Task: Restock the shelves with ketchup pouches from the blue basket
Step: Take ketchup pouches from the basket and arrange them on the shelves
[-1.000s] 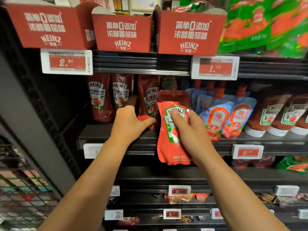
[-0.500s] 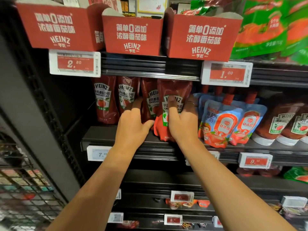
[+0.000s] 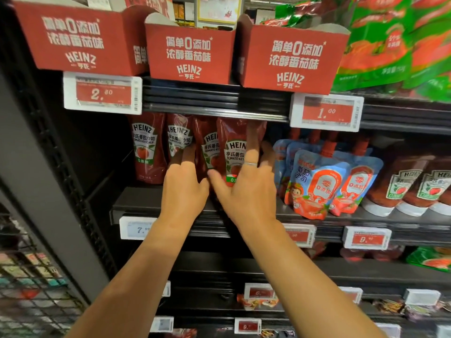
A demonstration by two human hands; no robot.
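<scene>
Several red Heinz ketchup pouches stand in a row on the black shelf (image 3: 136, 201), the leftmost pouch (image 3: 146, 147) apart from my hands. My right hand (image 3: 246, 191) lies with straight, spread fingers against the front of the rightmost red pouch (image 3: 231, 152), thumb pointing left. My left hand (image 3: 184, 189) reaches in beside it, its fingers stretched against the two middle pouches (image 3: 180, 140). Neither hand has fingers wrapped round a pouch. The blue basket is out of view.
Light blue spouted pouches (image 3: 314, 181) stand right of my right hand, then upside-down Heinz bottles (image 3: 400, 189). Red Heinz cartons (image 3: 190, 50) and green bags (image 3: 390, 40) fill the shelf above. Price tags line the shelf edges. A wire rack (image 3: 29, 289) is at lower left.
The pouch my right hand held in front of the shelf now stands in the row. My right hand has let go of it and spread flat against it; the left hand stayed on the neighbouring pouches.
</scene>
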